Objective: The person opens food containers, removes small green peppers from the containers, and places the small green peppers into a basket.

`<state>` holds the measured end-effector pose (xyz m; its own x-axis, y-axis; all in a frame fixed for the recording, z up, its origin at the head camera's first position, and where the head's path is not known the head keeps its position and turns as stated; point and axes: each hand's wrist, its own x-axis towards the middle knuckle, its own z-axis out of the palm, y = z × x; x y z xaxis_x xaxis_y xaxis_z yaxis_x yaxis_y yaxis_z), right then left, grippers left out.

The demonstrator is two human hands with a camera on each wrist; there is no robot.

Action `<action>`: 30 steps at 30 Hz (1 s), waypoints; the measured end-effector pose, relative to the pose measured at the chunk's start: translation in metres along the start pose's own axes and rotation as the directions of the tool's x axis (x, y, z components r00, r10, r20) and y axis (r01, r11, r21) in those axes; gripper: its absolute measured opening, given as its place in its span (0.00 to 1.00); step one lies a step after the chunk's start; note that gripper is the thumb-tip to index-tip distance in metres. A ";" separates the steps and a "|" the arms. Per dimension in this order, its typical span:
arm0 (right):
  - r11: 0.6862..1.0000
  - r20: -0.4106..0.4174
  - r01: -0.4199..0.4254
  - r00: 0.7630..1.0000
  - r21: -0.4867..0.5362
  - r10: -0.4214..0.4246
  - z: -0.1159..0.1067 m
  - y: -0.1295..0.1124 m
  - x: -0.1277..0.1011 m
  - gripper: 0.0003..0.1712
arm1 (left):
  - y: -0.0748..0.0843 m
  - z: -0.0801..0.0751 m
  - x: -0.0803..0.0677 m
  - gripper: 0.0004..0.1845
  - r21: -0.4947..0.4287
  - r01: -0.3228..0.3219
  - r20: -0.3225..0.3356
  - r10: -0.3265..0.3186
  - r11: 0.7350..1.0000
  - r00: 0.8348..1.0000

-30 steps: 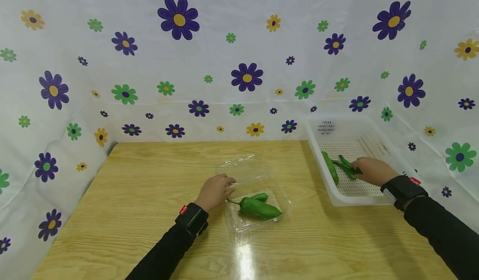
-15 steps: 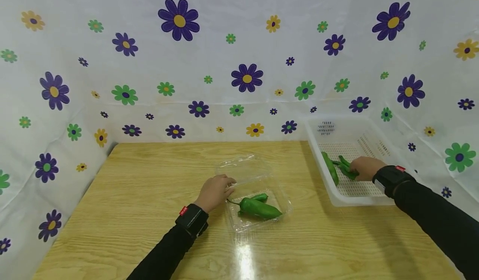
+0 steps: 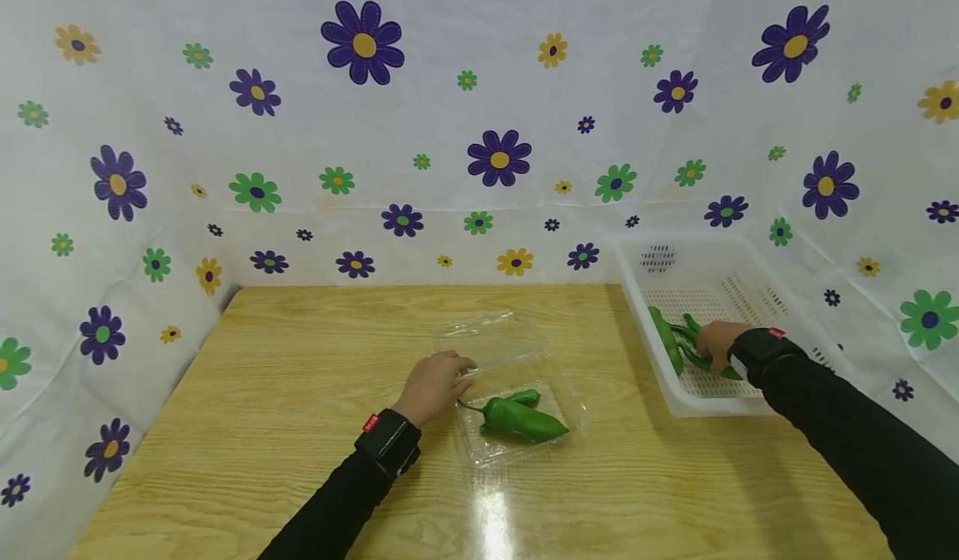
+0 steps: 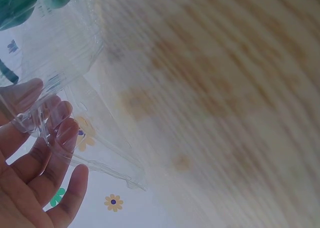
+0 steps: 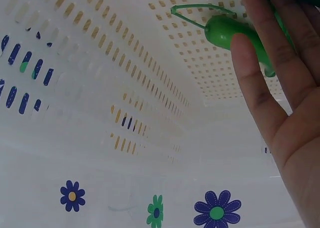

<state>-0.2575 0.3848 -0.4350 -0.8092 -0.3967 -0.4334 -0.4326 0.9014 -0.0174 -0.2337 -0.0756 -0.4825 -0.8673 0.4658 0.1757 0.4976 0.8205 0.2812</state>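
While right hand (image 3: 714, 341) sits inside white basket (image 3: 779, 306), fingers (image 5: 270, 52) straight and laid over slim green peppers (image 3: 685, 339), not yet curled round any. One pepper (image 5: 235, 35) under the fingertips in the wrist view, curly stem pointing away over the perforated floor. Judgement: step in hand is picking a pepper out of the basket. To do it well: curl fingers round one pepper mid-body, not the thin stem; lift clear of the basket wall before swinging left; watch for the neighbouring pepper dragging along, since they lie touching.

Left hand (image 3: 434, 385) on the near-left edge of clear plastic clamshell (image 3: 524, 448), fingers (image 4: 30, 115) loosely bent round the rim, steadying it on wooden table (image 3: 300, 393). Lid (image 3: 487, 335) hinged open, tilted back. Should keep that hold so the light box does not skid.

Two peppers already in the clamshell: big one (image 3: 520, 420) lying across, smaller one (image 3: 524, 396) just behind, touching it.

Pose: right forearm stretched out to the right, palm down, wrist over the basket's near rim. Left forearm angled in from below, hand resting low, palm toward the box. Flowered cloth (image 3: 494, 127) behind and at the sides.
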 end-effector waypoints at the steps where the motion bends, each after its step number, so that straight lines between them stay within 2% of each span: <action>1: 1.000 0.012 0.005 1.000 0.008 -0.005 0.002 0.001 0.001 0.30 | 0.000 0.000 0.000 0.13 0.001 0.002 -0.001 -0.002 1.000 1.000; 6: 1.000 0.086 0.008 0.996 0.030 -0.010 0.012 0.009 0.010 0.31 | 0.000 0.000 -0.001 0.13 -0.009 -0.003 0.000 0.003 1.000 1.000; 9: 0.999 0.098 0.021 0.995 0.025 -0.024 0.016 0.014 0.013 0.31 | 0.000 -0.001 -0.002 0.13 -0.022 -0.018 -0.003 0.017 1.000 1.000; 13: 1.000 0.096 0.026 0.995 0.006 -0.027 0.013 0.012 0.014 0.30 | 0.000 -0.003 -0.001 0.13 -0.013 -0.032 -0.011 0.032 0.999 0.999; 22: 1.000 0.076 0.013 0.997 -0.022 -0.011 0.009 0.004 0.010 0.32 | 0.001 -0.005 -0.001 0.12 -0.030 -0.016 -0.017 0.016 0.999 1.000; 27: 0.999 0.071 -0.022 0.997 -0.024 0.024 0.012 0.003 0.011 0.33 | 0.002 -0.005 -0.003 0.13 -0.029 -0.023 -0.008 0.023 0.999 1.000; 30: 0.999 0.068 -0.031 0.997 -0.023 0.032 0.007 0.001 0.009 0.32 | 0.002 -0.005 -0.003 0.13 -0.028 -0.023 -0.010 0.022 0.999 1.000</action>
<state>-0.2625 0.3833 -0.4452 -0.7939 -0.3547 -0.4939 -0.4165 0.9090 0.0166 -0.2295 -0.0769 -0.4778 -0.8558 0.4806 0.1914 0.5172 0.8002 0.3036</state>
